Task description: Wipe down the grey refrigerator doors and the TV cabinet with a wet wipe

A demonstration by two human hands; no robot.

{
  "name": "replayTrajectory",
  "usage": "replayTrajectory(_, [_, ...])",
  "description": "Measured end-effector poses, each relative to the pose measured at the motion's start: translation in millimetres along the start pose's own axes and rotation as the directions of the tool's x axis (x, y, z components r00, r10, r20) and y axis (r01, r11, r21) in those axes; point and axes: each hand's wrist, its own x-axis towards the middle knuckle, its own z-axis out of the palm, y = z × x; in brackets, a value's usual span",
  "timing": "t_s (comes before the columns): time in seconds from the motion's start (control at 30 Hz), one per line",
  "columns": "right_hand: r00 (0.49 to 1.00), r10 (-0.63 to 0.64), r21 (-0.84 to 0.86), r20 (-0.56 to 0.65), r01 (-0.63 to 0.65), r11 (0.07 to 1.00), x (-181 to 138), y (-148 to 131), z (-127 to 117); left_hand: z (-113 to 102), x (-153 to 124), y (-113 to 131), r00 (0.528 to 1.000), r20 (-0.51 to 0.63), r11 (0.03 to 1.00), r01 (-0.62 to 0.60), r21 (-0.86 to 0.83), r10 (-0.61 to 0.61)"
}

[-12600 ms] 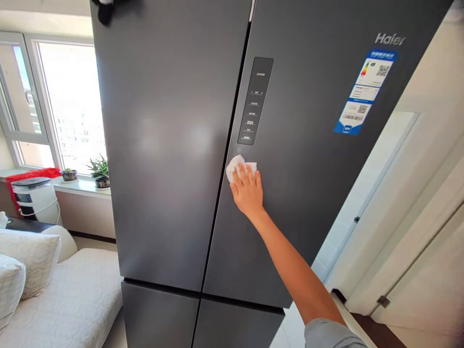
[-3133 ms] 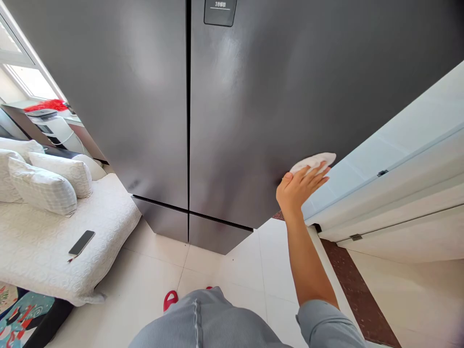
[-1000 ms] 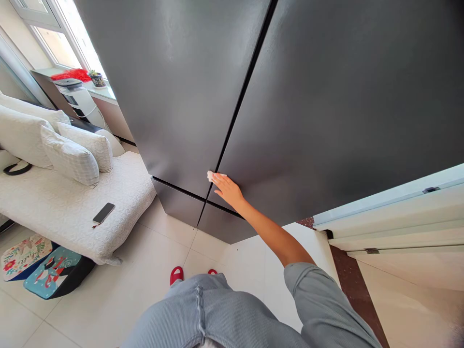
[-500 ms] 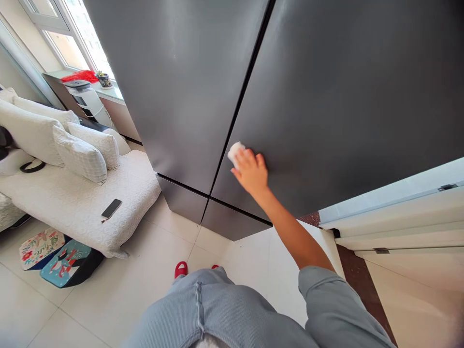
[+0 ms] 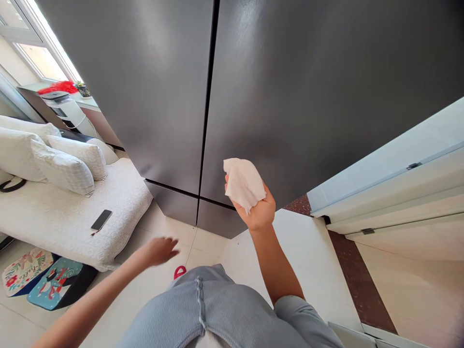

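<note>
1. White wipe [image 5: 243, 184], crumpled and soft, lies in the person's right hand [image 5: 259, 212]. The hand is cupped palm up, and the wipe covers most of the fingers. Both are in front of the lower part of a dark grey refrigerator [image 5: 275, 96] (this head view cannot show whether the wipe touches the door).
2. The refrigerator fills the top of the view. It has two tall doors with a black vertical gap between them, and two shorter doors [image 5: 217, 218] below.
3. The left hand [image 5: 159, 251] is open, fingers loosely spread, and holds nothing. It hangs low over white floor tiles [image 5: 213, 256], near a red slipper [image 5: 179, 271].
4. To the left stands a white quilted sofa [image 5: 119, 198] with pale cushions [image 5: 63, 171] and a black smartphone [image 5: 101, 220] on it. Patterned mats [image 5: 61, 282] lie on the floor beside it.
5. To the right run a white door frame [image 5: 384, 188] and a dark speckled threshold [image 5: 358, 285].
</note>
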Motion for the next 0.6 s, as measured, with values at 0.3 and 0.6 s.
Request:
replayTrajectory(0.3, [0.920,0.386,0.301,0.067,-0.387,0.872,-22.4,21.8,3.6,-90.7,69.7,124.1,0.883,-0.354,0.085,-0.396,-0.914,0.310])
replayTrajectory(0.6, [0.758,0.609,0.486,-0.234,-0.452,0.748,-117.7,152.2,-90.2,-187.5,96.1,129.0,0.196,-0.958,0.409,-0.872,-0.268,-0.211])
